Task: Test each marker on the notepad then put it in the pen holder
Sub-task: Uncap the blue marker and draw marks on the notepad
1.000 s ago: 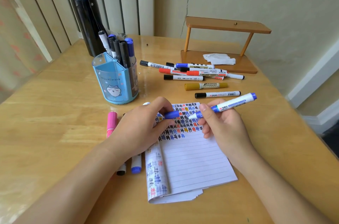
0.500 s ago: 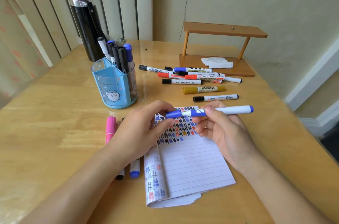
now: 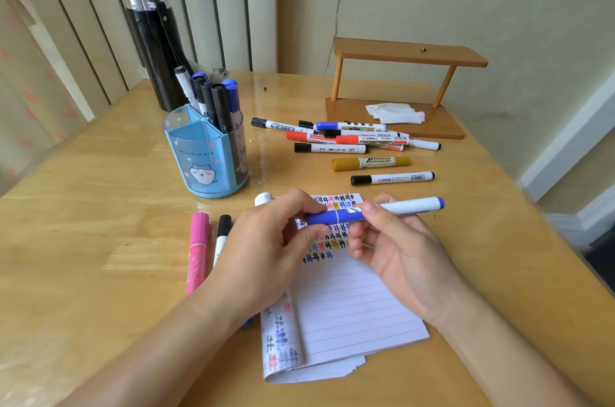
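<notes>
Blue marker (image 3: 347, 216) is held level just above the notepad (image 3: 349, 306), left hand (image 3: 266, 246) pinching its cap (image 3: 319, 218), right hand (image 3: 399, 250) pinching the barrel (image 3: 409, 207). My guess: seating the cap before it goes in the pen holder (image 3: 206, 160) on the desk (image 3: 100, 207).

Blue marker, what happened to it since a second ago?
The blue cap in the left hand was apart from the blue marker; now it is pushed on. The right hand lowered the marker from a tilt to nearly level above the notepad. Both hands kept their grip. The pen holder and the loose markers on the table stayed put.
</notes>
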